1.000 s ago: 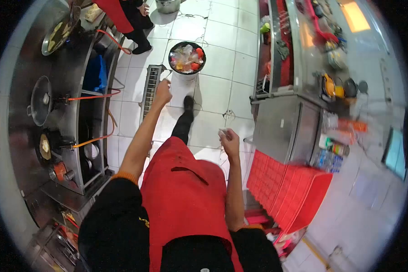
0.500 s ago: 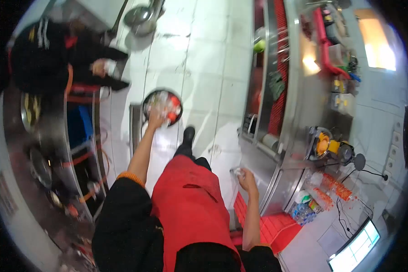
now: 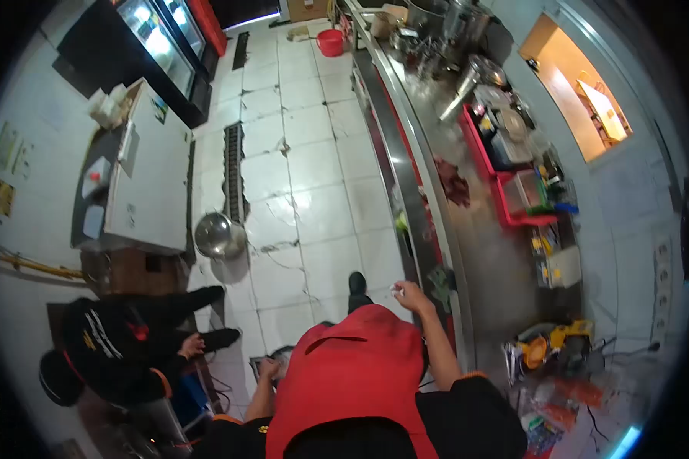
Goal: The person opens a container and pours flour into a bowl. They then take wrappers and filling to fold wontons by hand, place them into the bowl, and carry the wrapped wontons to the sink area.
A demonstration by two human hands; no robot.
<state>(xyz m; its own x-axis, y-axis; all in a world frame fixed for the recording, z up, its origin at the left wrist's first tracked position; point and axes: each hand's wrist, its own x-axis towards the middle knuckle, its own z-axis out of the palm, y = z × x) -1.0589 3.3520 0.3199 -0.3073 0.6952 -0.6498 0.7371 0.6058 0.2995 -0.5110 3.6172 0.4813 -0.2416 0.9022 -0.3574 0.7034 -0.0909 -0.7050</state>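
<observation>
My right hand (image 3: 413, 297) is raised in front of the steel counter's edge, fingers closed around a small white thing (image 3: 396, 291), perhaps crumpled paper or plastic. Low on the left, my left hand (image 3: 269, 369) has its fingers curled. Beside it shows a greyish, dark-edged thing (image 3: 285, 353), mostly hidden behind my red apron (image 3: 348, 375). What that hand grips, if anything, I cannot make out.
A person in black (image 3: 115, 344) sits low at the left, hands together. On the tiled floor stand a metal pot (image 3: 220, 236) and a red bucket (image 3: 330, 43). The steel counter (image 3: 478, 252) at right carries red trays (image 3: 513, 200). A white chest (image 3: 149, 172) stands left.
My view has tilted up and forward, showing more floor and the fridges. The round black vessel with red and white pieces under my left hand is no longer visible. My right hand keeps the white thing.
</observation>
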